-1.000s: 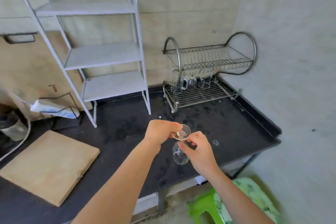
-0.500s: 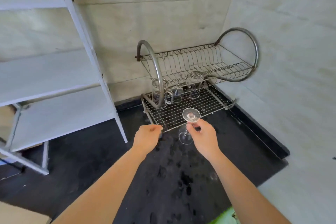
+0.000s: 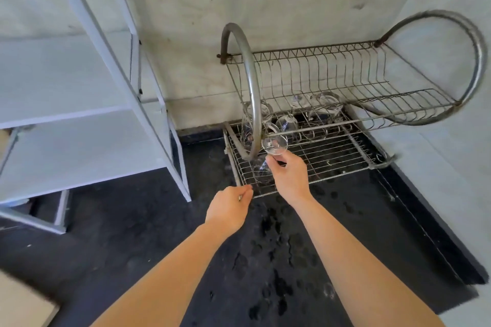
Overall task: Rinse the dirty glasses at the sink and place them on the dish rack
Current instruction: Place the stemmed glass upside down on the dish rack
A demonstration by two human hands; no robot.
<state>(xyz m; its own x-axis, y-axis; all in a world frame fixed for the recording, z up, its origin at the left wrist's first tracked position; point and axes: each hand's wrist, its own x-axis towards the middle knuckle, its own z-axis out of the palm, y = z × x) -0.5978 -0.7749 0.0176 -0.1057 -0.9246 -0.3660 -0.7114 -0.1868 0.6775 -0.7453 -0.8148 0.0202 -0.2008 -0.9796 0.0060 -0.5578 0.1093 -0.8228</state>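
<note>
Placing: the right hand [image 3: 288, 175] pinches the stem of an upturned glass [image 3: 274, 144] at frame centre, bowl just over the front left of the rack [image 3: 332, 156]; next, lower it squarely onto the wires. The left hand [image 3: 229, 207], below, is loosely curled, seemingly empty. The clear bowl blurs into the wires, so contact is unclear

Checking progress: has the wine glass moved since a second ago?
Yes. The wine glass in the right hand went from over the counter to above the front left corner of the dish rack.
</note>
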